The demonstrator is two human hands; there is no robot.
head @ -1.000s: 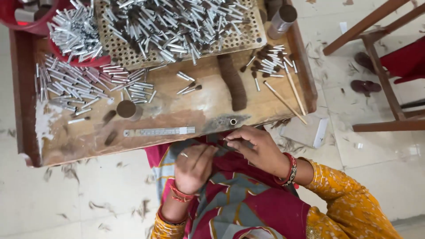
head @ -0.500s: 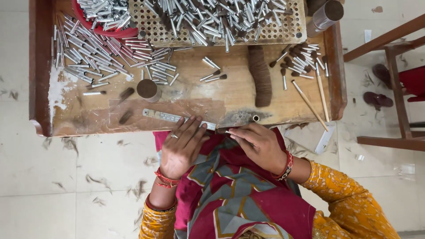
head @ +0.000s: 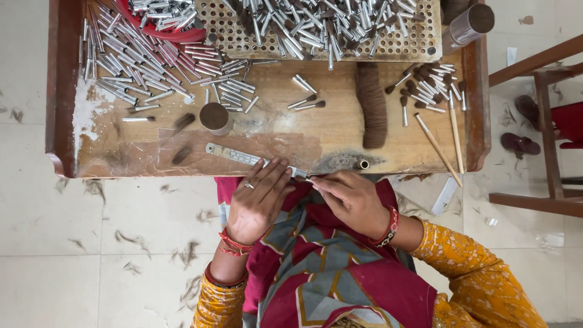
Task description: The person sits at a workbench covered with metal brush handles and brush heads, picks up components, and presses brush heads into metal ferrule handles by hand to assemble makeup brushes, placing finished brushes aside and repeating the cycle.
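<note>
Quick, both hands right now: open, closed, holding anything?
Left hand: open, fingers spread flat on the metal ruler at the edge of the wooden table.
Right hand: fingers pinched shut at the ruler's end; what they hold cannot be told.

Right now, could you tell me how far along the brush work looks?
Done: a small cluster of finished brush heads lies right of the hair bundle. In hand: both hands work one piece at the table edge. Left: many empty metal tubes.

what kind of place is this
Likely a small brush-making workshop: a low wooden bench strewn with metal ferrules, a perforated tray holding more, and a bundle of brown bristle.
</note>
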